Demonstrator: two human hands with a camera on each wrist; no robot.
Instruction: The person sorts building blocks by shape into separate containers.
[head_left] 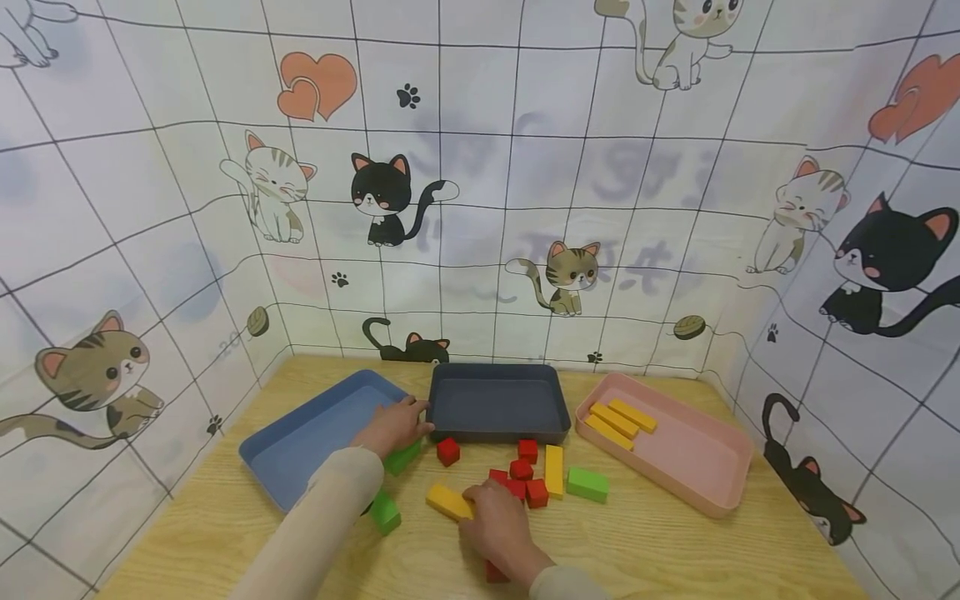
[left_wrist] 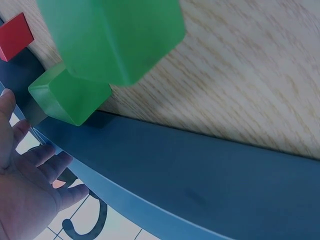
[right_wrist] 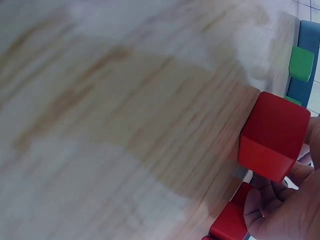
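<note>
My left hand hovers over the right rim of the blue tray, beside a green block, with nothing in its grip. In the left wrist view its fingers are spread, apart from a green block. My right hand pinches the right end of a yellow block; the fingers cover that end, and the right wrist view does not show the block. A red block lies close under that hand. Several red blocks cluster just beyond it.
A dark grey tray stands at the back middle. The pink tray on the right holds several yellow blocks. A yellow block and a green block lie right of the red ones. Another green block sits beside the left forearm.
</note>
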